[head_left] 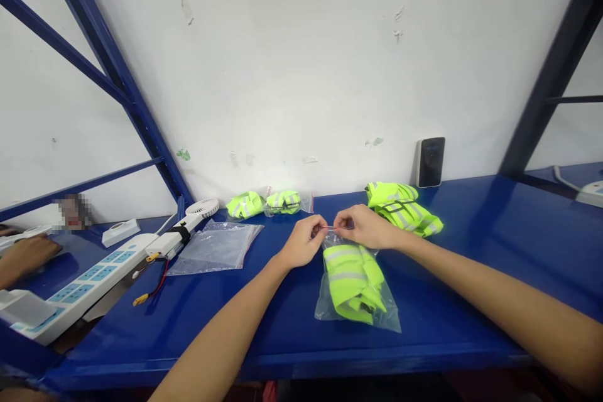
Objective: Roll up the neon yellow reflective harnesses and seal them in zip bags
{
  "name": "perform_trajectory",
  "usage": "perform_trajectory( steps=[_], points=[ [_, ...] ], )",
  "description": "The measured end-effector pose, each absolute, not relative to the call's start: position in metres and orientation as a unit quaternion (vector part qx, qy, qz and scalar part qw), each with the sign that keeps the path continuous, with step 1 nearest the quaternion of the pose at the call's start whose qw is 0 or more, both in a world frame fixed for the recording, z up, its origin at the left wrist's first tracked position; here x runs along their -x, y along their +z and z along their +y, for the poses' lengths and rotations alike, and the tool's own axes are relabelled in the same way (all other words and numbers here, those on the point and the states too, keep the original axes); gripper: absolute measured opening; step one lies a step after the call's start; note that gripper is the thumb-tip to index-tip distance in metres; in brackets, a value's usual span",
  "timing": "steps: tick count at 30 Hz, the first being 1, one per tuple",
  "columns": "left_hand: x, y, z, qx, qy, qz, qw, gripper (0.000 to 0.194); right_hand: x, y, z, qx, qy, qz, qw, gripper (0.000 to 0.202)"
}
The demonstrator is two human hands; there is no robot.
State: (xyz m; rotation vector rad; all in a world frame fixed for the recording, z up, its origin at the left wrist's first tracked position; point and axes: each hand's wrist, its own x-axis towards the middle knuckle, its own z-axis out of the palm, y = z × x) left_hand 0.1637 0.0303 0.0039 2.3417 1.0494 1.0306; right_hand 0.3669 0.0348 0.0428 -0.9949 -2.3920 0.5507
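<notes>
A clear zip bag [323,304] lies near the front of the blue table, with a folded neon-yellow reflective vest [353,282] inside it. Its red-lined top edge faces the wall. My left hand [305,242] pinches that edge from the left side, fingers closed. Close beside it, my right hand [362,226] pinches the same edge, also closed. Behind my right hand lie folded reflective vests [407,213] outside any bag that I can make out. Flat empty zip bags [211,248] rest to the left of my left hand.
Two bagged vests [282,202] sit against the wall. A white power strip [89,282], a small fan [202,208] and a battery pack with cables [164,244] occupy the left side. A black-and-white device [430,163] leans on the wall. At far left another person's hand [32,257] shows.
</notes>
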Motion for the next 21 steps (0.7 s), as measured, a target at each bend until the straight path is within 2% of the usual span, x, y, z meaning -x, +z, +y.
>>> perform_trajectory(
  steps=[8, 15, 21],
  points=[
    [-0.162, 0.011, 0.025, -0.862, 0.323, 0.37, 0.127, 0.01, -0.367, 0.036, 0.023, 0.362, 0.233, -0.861, 0.271, 0.017],
    [-0.163, 0.014, 0.022, -0.876, 0.306, 0.355, 0.114, 0.016, -0.365, 0.029, 0.022, 0.345, 0.246, -0.853, 0.305, 0.008],
    [-0.165, 0.012, 0.022, -0.88, 0.324, 0.328, 0.117, 0.013, -0.367, 0.023, 0.03, 0.337, 0.304, -0.843, 0.287, 0.012]
  ],
)
